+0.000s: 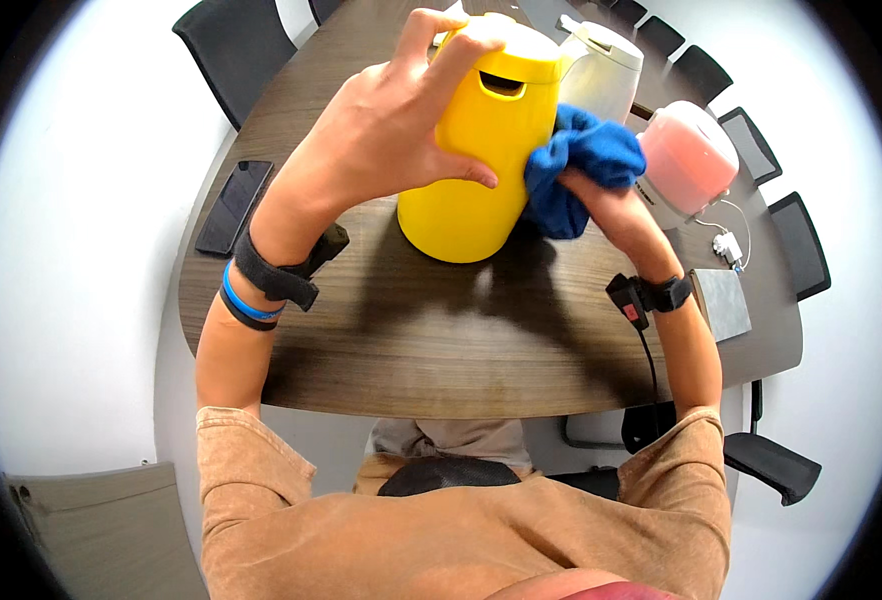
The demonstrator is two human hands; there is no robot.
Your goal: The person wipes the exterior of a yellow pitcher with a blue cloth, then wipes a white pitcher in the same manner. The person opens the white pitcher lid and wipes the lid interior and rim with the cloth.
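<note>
A tall yellow jug with a rounded lid and a dark slot below it stands on the brown wooden table. My left hand is closed around its upper left side, fingers over the lid's edge and thumb across the front. Bunched up in my right hand is a blue cloth, pressed to the jug's right side. The cloth hides most of the right fingers. The jug's back and far side are out of sight.
Behind the jug is a whitish jug. To the right are a pink translucent appliance with a white cable, a white plug adapter and a grey notebook. A black phone lies left. Black chairs surround the table.
</note>
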